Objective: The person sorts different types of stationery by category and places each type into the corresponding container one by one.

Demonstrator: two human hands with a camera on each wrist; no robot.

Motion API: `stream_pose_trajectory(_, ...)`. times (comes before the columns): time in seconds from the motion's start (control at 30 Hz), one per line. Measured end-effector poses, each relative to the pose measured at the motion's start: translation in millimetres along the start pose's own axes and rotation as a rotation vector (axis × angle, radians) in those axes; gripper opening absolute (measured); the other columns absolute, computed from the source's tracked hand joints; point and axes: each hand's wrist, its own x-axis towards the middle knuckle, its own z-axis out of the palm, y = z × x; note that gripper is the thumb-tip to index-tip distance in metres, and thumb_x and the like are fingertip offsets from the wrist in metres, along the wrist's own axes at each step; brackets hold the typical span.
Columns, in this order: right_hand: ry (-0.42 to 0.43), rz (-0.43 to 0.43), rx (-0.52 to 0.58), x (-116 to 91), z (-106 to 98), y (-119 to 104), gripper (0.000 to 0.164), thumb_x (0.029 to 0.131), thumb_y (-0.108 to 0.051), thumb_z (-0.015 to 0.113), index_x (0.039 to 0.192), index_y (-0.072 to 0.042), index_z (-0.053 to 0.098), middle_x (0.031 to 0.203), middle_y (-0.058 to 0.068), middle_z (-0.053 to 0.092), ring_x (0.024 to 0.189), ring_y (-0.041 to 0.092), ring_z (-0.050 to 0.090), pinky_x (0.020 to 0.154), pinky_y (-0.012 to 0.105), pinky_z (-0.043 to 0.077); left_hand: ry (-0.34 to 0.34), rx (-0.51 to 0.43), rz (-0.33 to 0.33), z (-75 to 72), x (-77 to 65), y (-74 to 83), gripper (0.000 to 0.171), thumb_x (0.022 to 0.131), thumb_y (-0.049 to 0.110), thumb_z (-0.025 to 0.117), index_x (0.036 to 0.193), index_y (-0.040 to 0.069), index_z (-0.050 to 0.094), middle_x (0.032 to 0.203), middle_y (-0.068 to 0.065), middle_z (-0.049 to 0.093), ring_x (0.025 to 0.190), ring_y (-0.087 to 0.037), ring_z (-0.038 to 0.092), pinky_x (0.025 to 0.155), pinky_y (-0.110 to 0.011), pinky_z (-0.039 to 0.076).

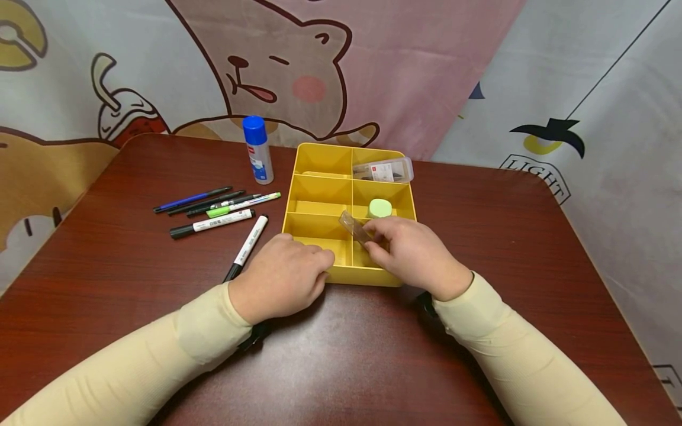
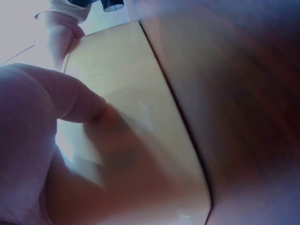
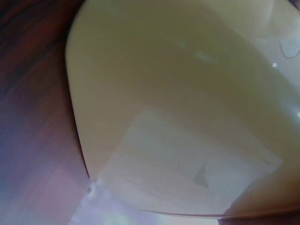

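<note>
A yellow divided storage box (image 1: 367,276) sits on the table. My left hand (image 1: 285,275) holds its front left corner; in the left wrist view the thumb (image 2: 82,101) presses the outer wall, and the other fingers are mostly hidden. Over the front right compartment, my right hand (image 1: 418,251) pinches a narrow clear plastic strip (image 1: 353,226), tilted across the divider. Just beyond these fingers, a pale green rounded object (image 1: 380,208) is in the middle right compartment. A clear plastic case (image 1: 383,171) with a white label rests in the back right compartment. The right wrist view shows only the box wall (image 3: 140,93) clearly.
A glue stick (image 1: 258,151) with a blue cap stands upright left of the box. Several pens (image 1: 213,201) and a white marker (image 1: 213,223) lie left of it. Another white marker (image 1: 251,239) lies beside my left hand. Behind the table hangs a printed cloth (image 1: 426,71).
</note>
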Motion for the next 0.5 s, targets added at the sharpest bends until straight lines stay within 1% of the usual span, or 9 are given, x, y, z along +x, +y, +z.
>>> stream_pose_trajectory(0.23, 0.001, 0.003, 0.002, -0.1, 0.5, 0.5, 0.020, 0.094, -0.019, 0.070, 0.112, -0.013, 0.075, 0.092, -0.001, 0.074, 0.081, 0.016, 0.065, 0.076, 0.040, 0.056, -0.015, -0.003, -0.007, -0.6, 0.1, 0.1, 0.026, 0.088, 0.020, 0.069, 0.071, 0.020, 0.050, 0.059, 0.007, 0.047, 0.047, -0.013, 0.046, 0.051, -0.038, 0.032)
stream_pose_trajectory(0.5, 0.005, -0.006, -0.006, -0.6, 1.0, -0.2, 0.021, 0.094, -0.018, 0.070, 0.114, -0.011, 0.074, 0.093, 0.001, 0.074, 0.083, 0.017, 0.066, 0.077, 0.041, 0.057, -0.009, 0.000, -0.006, -0.1, 0.3, 0.0, 0.025, 0.088, 0.020, 0.068, 0.071, 0.020, 0.050, 0.059, 0.007, 0.048, 0.047, -0.014, 0.048, 0.051, -0.038, 0.033)
